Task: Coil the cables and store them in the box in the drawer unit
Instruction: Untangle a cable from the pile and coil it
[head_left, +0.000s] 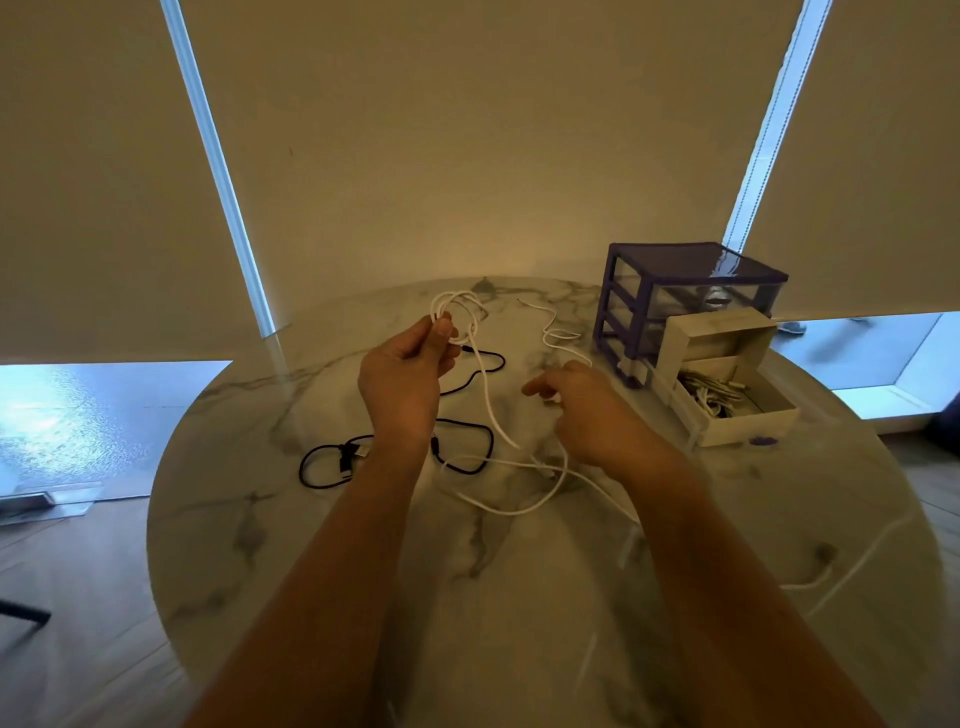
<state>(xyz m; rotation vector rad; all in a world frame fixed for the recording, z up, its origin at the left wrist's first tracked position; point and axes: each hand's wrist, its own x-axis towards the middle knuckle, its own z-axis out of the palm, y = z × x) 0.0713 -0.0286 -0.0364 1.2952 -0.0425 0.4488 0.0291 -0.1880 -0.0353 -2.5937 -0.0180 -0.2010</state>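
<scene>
Overhead, we look down on a round marble-patterned table (311, 571) with both our bare forearms reaching across it. Farthest left on the tabletop lies a black cable (332, 460), loosely looped, with its plugs near the middle of the loop; a second black cable (470, 376) trails from behind our left wrist toward the far side.

Our left hand (402, 379) is raised above the table, thumb and fingers pinching a small coil of white cable (457, 317). From that coil the same cable drops down toward the near side and runs to the right, where it curls in a wide loop on the table beneath our right forearm.

Our right hand (576, 410) hovers lower, to the right of the left hand, with the forefinger pointing left and the other fingers curled; a bit of white shows under the fingers, but we cannot tell whether they actually hold the cable. Beyond it another thin white cable (553, 332) snakes toward the far edge.

At the far right stands the purple-framed drawer unit (685, 296) with clear drawers. Its lowest drawer is pulled out toward us, and in it sits an open white box (748, 421) already holding a few coiled cables. A small purple piece (762, 441) lies on the table just beside the box. We can read no writing or brand anywhere.
</scene>
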